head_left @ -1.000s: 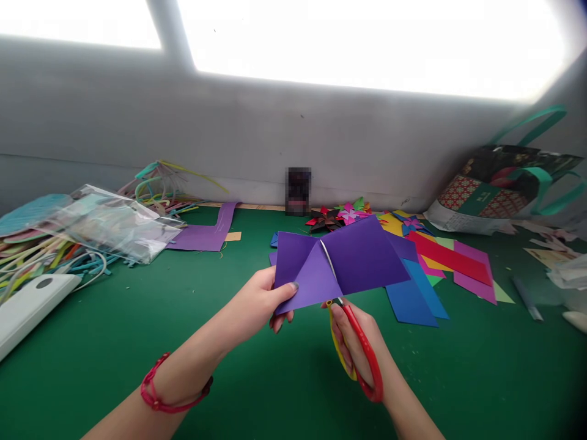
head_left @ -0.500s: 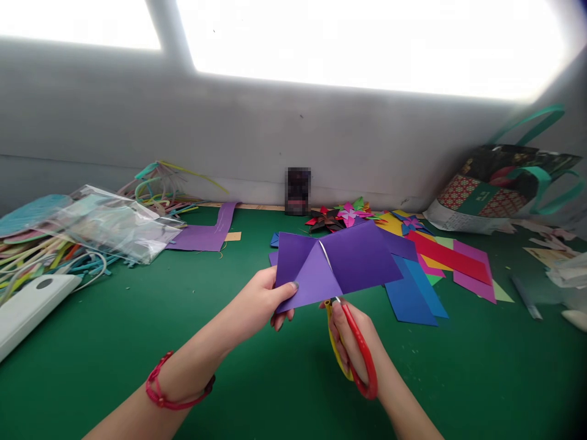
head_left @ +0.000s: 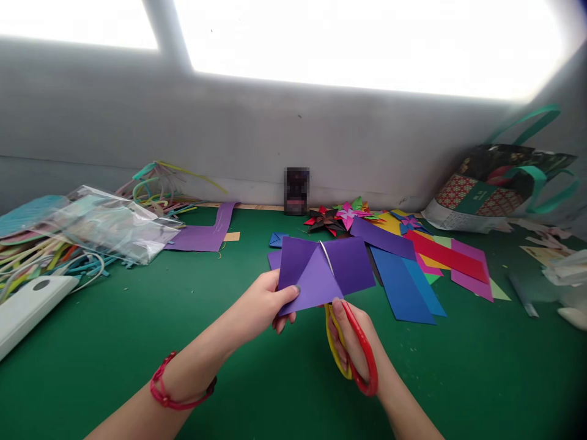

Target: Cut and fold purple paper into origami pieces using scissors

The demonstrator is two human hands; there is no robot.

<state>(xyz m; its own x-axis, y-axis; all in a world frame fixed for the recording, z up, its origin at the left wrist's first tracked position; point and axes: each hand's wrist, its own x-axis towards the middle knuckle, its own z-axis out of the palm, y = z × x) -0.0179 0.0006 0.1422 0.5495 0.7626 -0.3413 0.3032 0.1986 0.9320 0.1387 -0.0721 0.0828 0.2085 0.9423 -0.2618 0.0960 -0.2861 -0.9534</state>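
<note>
Between the thumb and fingers of my left hand (head_left: 270,299) is a sheet of purple paper (head_left: 314,284), held by its lower left side above the table. A lighter folded triangle shows on its front, with darker panels at both sides. My right hand (head_left: 360,330) grips a pair of scissors (head_left: 367,357) with red and yellow handles. One blade lies across the face of the paper beside the triangle's right edge; the other blade is hidden behind the sheet. A red cord bracelet (head_left: 167,400) is round my left wrist.
On the green table (head_left: 257,379), blue paper strips (head_left: 398,287), a red strip (head_left: 449,256) and folded paper flowers (head_left: 351,215) lie behind and to the right. Clear plastic (head_left: 123,223), coloured cords and a white device (head_left: 36,305) sit left. A patterned bag (head_left: 486,195) stands back right.
The right panel of the purple paper has swung back and looks narrower, so more of the strips behind it shows. The scissor handles have come slightly closer together.
</note>
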